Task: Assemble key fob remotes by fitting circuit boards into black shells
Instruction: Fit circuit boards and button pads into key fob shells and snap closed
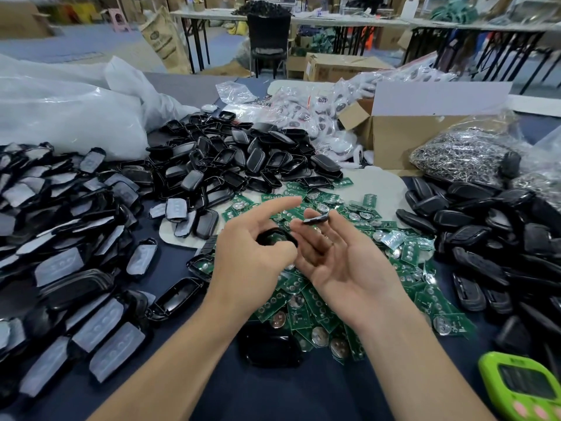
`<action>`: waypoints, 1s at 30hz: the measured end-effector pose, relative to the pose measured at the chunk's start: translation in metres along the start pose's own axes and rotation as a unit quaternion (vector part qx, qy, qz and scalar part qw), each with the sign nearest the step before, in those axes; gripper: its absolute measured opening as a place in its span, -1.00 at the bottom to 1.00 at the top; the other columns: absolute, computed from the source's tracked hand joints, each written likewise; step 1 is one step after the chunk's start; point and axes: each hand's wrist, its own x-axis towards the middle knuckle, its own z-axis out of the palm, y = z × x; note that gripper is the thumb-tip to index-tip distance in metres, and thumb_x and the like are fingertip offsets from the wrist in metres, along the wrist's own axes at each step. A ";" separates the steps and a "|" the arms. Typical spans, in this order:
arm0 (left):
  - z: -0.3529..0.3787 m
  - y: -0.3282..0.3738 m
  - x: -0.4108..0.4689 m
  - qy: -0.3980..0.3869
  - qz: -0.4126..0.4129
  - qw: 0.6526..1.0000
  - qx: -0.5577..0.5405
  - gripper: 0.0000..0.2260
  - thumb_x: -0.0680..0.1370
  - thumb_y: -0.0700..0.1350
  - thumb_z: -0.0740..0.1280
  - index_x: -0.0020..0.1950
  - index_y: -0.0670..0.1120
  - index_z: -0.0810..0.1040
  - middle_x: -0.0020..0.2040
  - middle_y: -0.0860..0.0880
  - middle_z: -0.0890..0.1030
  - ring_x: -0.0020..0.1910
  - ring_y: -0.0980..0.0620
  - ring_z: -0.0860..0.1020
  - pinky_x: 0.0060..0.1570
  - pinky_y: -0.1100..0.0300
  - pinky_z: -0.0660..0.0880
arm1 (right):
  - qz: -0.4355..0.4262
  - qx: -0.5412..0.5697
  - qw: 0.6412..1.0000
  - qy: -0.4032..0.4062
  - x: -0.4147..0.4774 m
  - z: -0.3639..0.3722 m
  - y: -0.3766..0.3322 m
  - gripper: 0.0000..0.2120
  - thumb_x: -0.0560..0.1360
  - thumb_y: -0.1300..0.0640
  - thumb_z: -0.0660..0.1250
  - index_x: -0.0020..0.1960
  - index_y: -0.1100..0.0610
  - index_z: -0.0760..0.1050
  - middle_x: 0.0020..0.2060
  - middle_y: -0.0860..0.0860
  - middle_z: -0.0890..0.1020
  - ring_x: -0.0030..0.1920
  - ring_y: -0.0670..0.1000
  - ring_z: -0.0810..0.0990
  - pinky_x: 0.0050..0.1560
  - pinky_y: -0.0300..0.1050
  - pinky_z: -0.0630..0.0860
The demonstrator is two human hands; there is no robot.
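1. The fingers (274,208) of the left hand (252,259) are mostly curled. With the thumb they grip a black shell half (277,237) that shows green inside, apparently a board already seated, while the index finger points away, free.
2. Just right of it, the right hand (346,265) lies palm up, its fingers nearly straight and relaxed. A second black shell piece (317,219) rests across their tips, carried rather than clenched. The two pieces are near each other but apart.
3. Both hands hover over the heap of green circuit boards (318,302) at near centre.
4. On the table (273,399), left to right:
   - a spread of shells with grey rubber pads (60,262) at the left;
   - a pile of empty black shells (236,156) at far centre;
   - a cardboard box (409,135) and a bag of metal rings (461,153) at far right;
   - more black shells (485,238) at the right, and a green timer (525,387) at the near right corner.
5. The step in hand looks like closing — the board is in and the mating cover is ready.
6. The next move likely calls for turning the cover to match the shell's outline. It then needs lining up edge to edge and pressing evenly so the board does not shift.
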 end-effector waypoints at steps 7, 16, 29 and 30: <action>0.004 0.006 -0.001 0.040 0.000 0.993 0.113 -0.70 0.30 0.14 0.38 -0.01 0.39 0.71 -0.21 0.31 0.71 -0.28 0.29 0.65 -0.24 0.27 0.57 | -0.026 -0.036 0.999 0.000 0.003 0.001 0.009 -0.74 0.37 0.00 0.45 -0.08 0.18 0.73 -0.24 0.12 0.70 -0.21 0.05 0.73 -0.08 0.00 0.72; 0.000 -0.006 0.012 0.179 -0.079 0.980 0.038 -0.85 0.22 0.17 0.42 -0.26 0.38 0.70 -0.48 0.11 0.62 -0.51 0.11 0.45 -0.42 0.16 0.40 | -0.311 -0.559 0.754 0.148 -0.005 0.003 0.020 -0.75 0.56 -0.02 0.44 0.20 -0.20 0.53 -0.32 -0.13 0.68 -0.43 -0.17 0.53 -0.36 -0.34 0.44; 0.002 0.000 0.009 0.053 -0.134 0.986 -0.084 -0.76 0.58 0.08 0.40 -0.24 0.09 0.76 -0.43 0.04 0.57 -0.40 0.16 0.50 -0.29 0.33 0.51 | -0.344 -0.534 0.766 0.098 -0.002 0.007 0.027 -0.63 0.48 0.22 0.54 0.04 -0.26 0.59 -0.14 -0.34 0.70 -0.05 -0.31 0.65 -0.06 -0.50 0.50; 0.001 0.000 0.008 0.048 -0.146 0.983 -0.104 -0.72 0.61 0.10 0.31 -0.18 0.13 0.77 -0.37 -0.02 0.61 -0.34 0.13 0.52 -0.17 0.27 0.53 | -0.318 -0.482 0.811 0.096 0.001 0.007 0.024 -0.64 0.47 0.23 0.55 0.00 -0.24 0.61 -0.11 -0.34 0.72 -0.03 -0.30 0.68 0.00 -0.45 0.54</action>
